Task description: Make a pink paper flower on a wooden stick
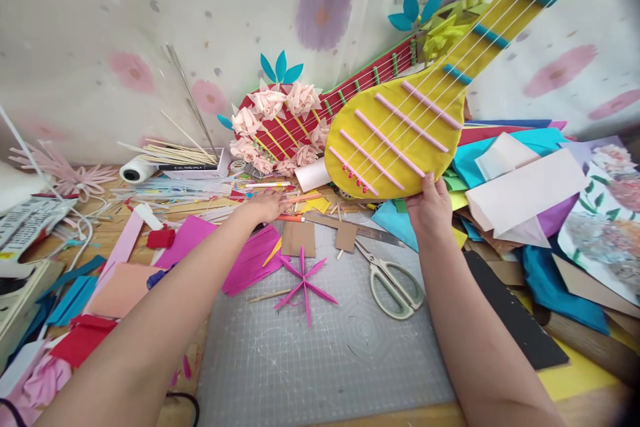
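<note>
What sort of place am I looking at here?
Most likely a home paper-craft table: coloured paper sheets piled around a grey cutting mat, scissors, and a yellow handmade paper guitar.

Neck of yellow paper guitar cut off at upper right corner. Red paper guitar partly hidden behind yellow one and pink paper flowers. Fingertips of right hand concealed behind guitar body. Left hand grasp indistinct among clutter.
</note>
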Demonstrator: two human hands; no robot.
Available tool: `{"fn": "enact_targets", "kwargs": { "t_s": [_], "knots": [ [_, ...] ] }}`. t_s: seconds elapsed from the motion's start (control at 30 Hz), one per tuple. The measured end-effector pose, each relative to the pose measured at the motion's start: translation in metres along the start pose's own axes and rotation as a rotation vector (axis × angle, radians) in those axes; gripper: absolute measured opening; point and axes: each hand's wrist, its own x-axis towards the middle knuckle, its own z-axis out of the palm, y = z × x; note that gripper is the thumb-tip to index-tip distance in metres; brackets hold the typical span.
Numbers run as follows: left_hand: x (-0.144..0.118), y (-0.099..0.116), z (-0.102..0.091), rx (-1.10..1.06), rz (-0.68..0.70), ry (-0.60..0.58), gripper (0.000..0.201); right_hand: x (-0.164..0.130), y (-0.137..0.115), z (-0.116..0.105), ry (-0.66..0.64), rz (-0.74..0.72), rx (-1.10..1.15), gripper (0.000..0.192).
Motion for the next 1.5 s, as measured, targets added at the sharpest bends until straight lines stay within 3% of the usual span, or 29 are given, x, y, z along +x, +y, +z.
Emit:
{"fn": "enact_targets", "kwargs": {
  "t_s": [0.1,0.27,0.43,0.57,0.63,0.73,0.8,0.93,1.17,1.37,1.5],
  "knots": [
    [-0.007,0.001,-0.008,-0.01,0.051,-0.009,0.049,-0.002,0.001,0.002,-0.009,0.006,0.003,0.029],
    [0.004,-0.006,-0.005,-0.015,-0.055,0.231,0.051,-0.002,0.002,0.002,-0.026,0.007,0.005,0.029],
    [0.008,-0.012,0.011,0.009,-0.095,0.058,0.065,-0.001,0.002,0.001,-0.019,0.0,-0.001,0.03],
    [0.0,-0.012,0.008,0.018,0.031,0.009,0.058,-0.002,0.003,0.001,-0.024,0.005,-0.002,0.03],
    [0.0,-0.011,0.004,0.025,0.022,0.049,0.054,-0.002,0.004,0.002,-0.024,0.009,0.001,0.03],
    [0.011,-0.014,0.0,0.027,-0.132,0.223,0.049,-0.002,0.005,0.002,-0.016,0.006,0.002,0.031],
    [0.02,-0.018,0.0,0.03,-0.151,0.321,0.045,-0.002,0.005,0.001,-0.009,0.009,-0.007,0.033],
    [0.03,-0.025,0.007,0.03,-0.051,0.277,0.05,-0.002,0.004,0.001,-0.007,0.017,-0.02,0.034],
    [0.014,-0.026,0.007,0.065,-0.088,0.318,0.033,-0.005,0.005,0.003,-0.029,0.019,-0.031,0.035],
    [0.009,-0.028,0.008,0.044,-0.107,0.279,0.027,-0.004,0.004,0.004,-0.052,-0.005,-0.011,0.032],
    [-0.005,-0.019,0.005,0.042,-0.066,0.372,0.026,-0.004,0.005,0.004,-0.066,-0.011,-0.009,0.03]
  ]
}}
